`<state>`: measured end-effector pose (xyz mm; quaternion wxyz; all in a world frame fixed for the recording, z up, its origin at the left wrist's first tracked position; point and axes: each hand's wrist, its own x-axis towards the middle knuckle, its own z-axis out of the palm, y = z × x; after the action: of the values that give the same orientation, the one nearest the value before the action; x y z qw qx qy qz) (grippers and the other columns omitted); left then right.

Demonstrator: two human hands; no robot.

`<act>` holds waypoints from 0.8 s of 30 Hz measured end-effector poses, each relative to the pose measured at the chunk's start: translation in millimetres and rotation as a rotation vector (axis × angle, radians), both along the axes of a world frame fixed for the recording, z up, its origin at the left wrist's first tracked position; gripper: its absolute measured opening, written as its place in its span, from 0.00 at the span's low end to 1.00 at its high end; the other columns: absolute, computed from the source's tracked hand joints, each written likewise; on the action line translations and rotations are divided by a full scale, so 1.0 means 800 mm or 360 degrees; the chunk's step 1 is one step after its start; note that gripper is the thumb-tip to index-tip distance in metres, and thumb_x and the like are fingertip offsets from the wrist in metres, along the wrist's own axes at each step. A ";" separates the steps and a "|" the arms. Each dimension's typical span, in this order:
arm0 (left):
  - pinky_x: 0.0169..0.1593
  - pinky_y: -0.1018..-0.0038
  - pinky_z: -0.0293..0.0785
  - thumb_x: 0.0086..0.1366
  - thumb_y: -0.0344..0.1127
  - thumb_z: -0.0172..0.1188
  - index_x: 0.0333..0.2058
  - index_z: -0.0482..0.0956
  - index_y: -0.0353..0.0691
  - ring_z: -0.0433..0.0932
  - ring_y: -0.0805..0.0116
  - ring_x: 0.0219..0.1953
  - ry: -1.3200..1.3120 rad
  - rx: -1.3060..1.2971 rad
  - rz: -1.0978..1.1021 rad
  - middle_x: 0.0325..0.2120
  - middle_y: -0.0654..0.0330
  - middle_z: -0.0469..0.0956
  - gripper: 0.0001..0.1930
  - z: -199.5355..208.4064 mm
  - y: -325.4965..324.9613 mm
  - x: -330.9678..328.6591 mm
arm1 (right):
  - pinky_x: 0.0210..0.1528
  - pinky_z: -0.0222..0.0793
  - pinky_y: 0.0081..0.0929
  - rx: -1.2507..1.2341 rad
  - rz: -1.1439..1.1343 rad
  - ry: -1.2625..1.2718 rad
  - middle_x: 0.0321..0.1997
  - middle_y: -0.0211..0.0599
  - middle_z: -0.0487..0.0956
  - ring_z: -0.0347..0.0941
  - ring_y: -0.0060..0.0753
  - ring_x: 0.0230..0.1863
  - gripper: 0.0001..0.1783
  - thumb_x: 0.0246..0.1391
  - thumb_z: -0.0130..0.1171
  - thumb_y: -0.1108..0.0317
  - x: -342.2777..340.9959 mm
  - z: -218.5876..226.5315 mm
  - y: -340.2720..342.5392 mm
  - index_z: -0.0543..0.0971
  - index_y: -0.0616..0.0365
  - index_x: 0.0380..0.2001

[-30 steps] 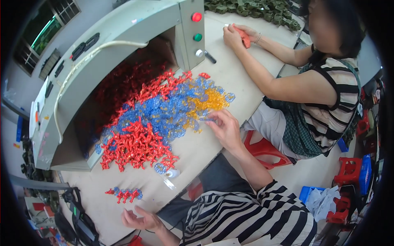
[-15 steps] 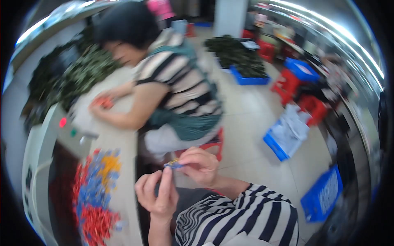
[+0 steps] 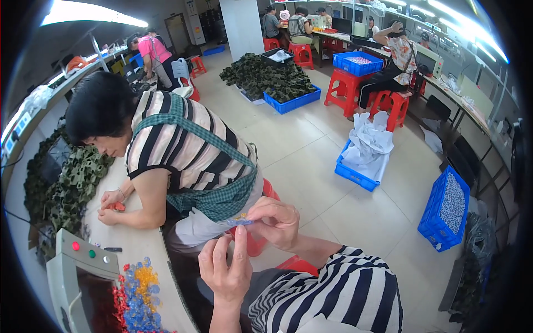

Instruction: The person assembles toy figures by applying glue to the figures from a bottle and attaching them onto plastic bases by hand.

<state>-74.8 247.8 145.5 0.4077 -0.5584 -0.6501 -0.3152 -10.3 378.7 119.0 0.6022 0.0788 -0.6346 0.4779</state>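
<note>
The pale table runs along my left side and carries a grey machine housing with one red, one green and one white control on its front panel. In front of the housing opening lies a heap of small parts, sorted loosely by colour: red parts, blue parts and yellow parts. A pile of dark green pieces occupies the far end. A co-worker in a striped top sits at the same table, with an orange-red piece at the hands. Beyond, the tiled floor holds red stools, a blue crate with white sheets and another blue crate filled with small pale pieces. My right hand enters from the lower right, forearm angled up and left, thumb and fingers pinching the work part. My left hand stands upright from the lower edge, fingers apart, index raised to the part's underside; I cannot tell whether its tip makes contact. The work part is small and flat, translucent blue below with yellow above, held in the air to the right of the table edge.
</note>
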 end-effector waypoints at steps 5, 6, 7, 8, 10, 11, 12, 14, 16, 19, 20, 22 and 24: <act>0.33 0.68 0.69 0.48 0.22 0.61 0.43 0.77 0.42 0.70 0.59 0.31 -0.0092 -0.0082 0.0115 0.30 0.57 0.71 0.20 0.000 -0.019 -0.009 | 0.28 0.65 0.20 0.0022 0.0162 -0.0027 0.29 0.40 0.76 0.70 0.26 0.27 0.12 0.37 0.63 0.84 -0.028 -0.005 -0.007 0.75 0.64 0.29; 0.33 0.68 0.69 0.47 0.22 0.61 0.42 0.77 0.41 0.70 0.59 0.31 -0.0122 -0.0094 0.0145 0.29 0.57 0.71 0.20 -0.001 -0.022 -0.012 | 0.28 0.66 0.21 0.0014 0.0119 -0.0080 0.28 0.39 0.76 0.71 0.28 0.27 0.13 0.36 0.64 0.82 -0.030 -0.004 -0.008 0.75 0.62 0.29; 0.33 0.68 0.69 0.46 0.21 0.60 0.40 0.78 0.41 0.70 0.60 0.31 -0.0162 -0.0055 0.0134 0.28 0.58 0.71 0.19 -0.003 -0.026 -0.014 | 0.27 0.68 0.23 0.0004 0.0112 -0.0141 0.27 0.39 0.77 0.73 0.30 0.26 0.13 0.35 0.66 0.80 -0.030 -0.006 -0.011 0.76 0.61 0.29; 0.35 0.72 0.69 0.43 0.26 0.59 0.41 0.79 0.44 0.71 0.63 0.32 -0.0109 -0.0029 0.0195 0.31 0.61 0.73 0.21 -0.011 -0.031 -0.018 | 0.28 0.67 0.23 0.0003 0.0139 -0.0139 0.27 0.39 0.77 0.72 0.30 0.26 0.14 0.35 0.65 0.81 -0.035 -0.014 -0.012 0.75 0.61 0.28; 0.32 0.74 0.68 0.44 0.28 0.57 0.42 0.78 0.44 0.71 0.65 0.33 -0.0158 -0.0094 0.0207 0.32 0.61 0.72 0.21 -0.016 -0.043 -0.020 | 0.30 0.67 0.24 -0.0083 0.0204 -0.0204 0.26 0.39 0.76 0.72 0.32 0.28 0.14 0.34 0.64 0.83 -0.035 -0.031 -0.016 0.75 0.61 0.28; 0.32 0.75 0.67 0.44 0.30 0.55 0.44 0.77 0.43 0.71 0.66 0.33 -0.0167 -0.0055 0.0228 0.31 0.62 0.72 0.23 -0.019 -0.053 -0.021 | 0.32 0.67 0.24 -0.0146 0.0255 -0.0275 0.26 0.39 0.75 0.71 0.32 0.29 0.14 0.34 0.63 0.85 -0.036 -0.032 -0.022 0.74 0.61 0.28; 0.32 0.76 0.67 0.44 0.30 0.55 0.45 0.76 0.42 0.71 0.67 0.33 -0.0263 -0.0071 0.0210 0.31 0.62 0.71 0.24 -0.022 -0.067 -0.020 | 0.32 0.67 0.24 -0.0135 0.0318 -0.0289 0.27 0.39 0.75 0.71 0.31 0.30 0.14 0.35 0.63 0.85 -0.041 -0.034 -0.026 0.75 0.62 0.29; 0.32 0.75 0.69 0.39 0.26 0.57 0.39 0.79 0.41 0.71 0.64 0.30 -0.0419 -0.0078 0.0315 0.28 0.61 0.72 0.23 -0.027 -0.094 -0.014 | 0.33 0.67 0.23 -0.0134 0.0499 -0.0334 0.27 0.38 0.75 0.71 0.31 0.31 0.14 0.35 0.62 0.85 -0.059 -0.044 -0.041 0.75 0.63 0.29; 0.32 0.75 0.69 0.38 0.25 0.58 0.39 0.79 0.41 0.71 0.63 0.30 -0.0550 -0.0093 0.0480 0.28 0.61 0.73 0.23 -0.042 -0.132 -0.011 | 0.34 0.67 0.22 -0.0185 0.0646 -0.0625 0.29 0.39 0.74 0.71 0.31 0.33 0.13 0.37 0.61 0.86 -0.080 -0.058 -0.064 0.75 0.63 0.30; 0.32 0.74 0.69 0.38 0.23 0.59 0.37 0.79 0.39 0.72 0.63 0.29 -0.0847 -0.0022 0.0567 0.28 0.61 0.74 0.21 -0.062 -0.183 0.003 | 0.33 0.67 0.17 -0.0164 0.0955 -0.0916 0.31 0.38 0.74 0.70 0.24 0.31 0.12 0.39 0.59 0.86 -0.114 -0.081 -0.107 0.75 0.64 0.30; 0.31 0.74 0.69 0.39 0.21 0.60 0.36 0.79 0.38 0.72 0.63 0.29 -0.1008 0.0057 0.0557 0.28 0.60 0.74 0.20 -0.067 -0.201 0.009 | 0.34 0.66 0.15 -0.0105 0.1095 -0.1051 0.33 0.37 0.73 0.69 0.22 0.31 0.11 0.42 0.57 0.87 -0.122 -0.089 -0.123 0.75 0.64 0.31; 0.33 0.74 0.70 0.41 0.19 0.61 0.36 0.78 0.34 0.73 0.64 0.29 -0.1352 0.0388 0.0410 0.27 0.58 0.75 0.18 -0.061 -0.229 0.021 | 0.30 0.66 0.14 -0.0072 0.1198 -0.1137 0.32 0.36 0.74 0.70 0.20 0.29 0.10 0.41 0.60 0.85 -0.142 -0.101 -0.153 0.76 0.64 0.30; 0.33 0.69 0.70 0.51 0.20 0.58 0.27 0.76 0.33 0.74 0.59 0.29 -0.1806 0.1033 -0.0088 0.26 0.56 0.75 0.03 -0.041 -0.250 0.035 | 0.26 0.64 0.15 0.0111 0.1339 -0.1256 0.29 0.34 0.75 0.70 0.20 0.28 0.09 0.40 0.62 0.83 -0.160 -0.105 -0.188 0.77 0.64 0.28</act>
<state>-46.9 48.0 112.5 0.1407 -0.1705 -0.6215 -0.7516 -138.7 228.0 34.6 0.0750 0.1599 -0.7406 0.6484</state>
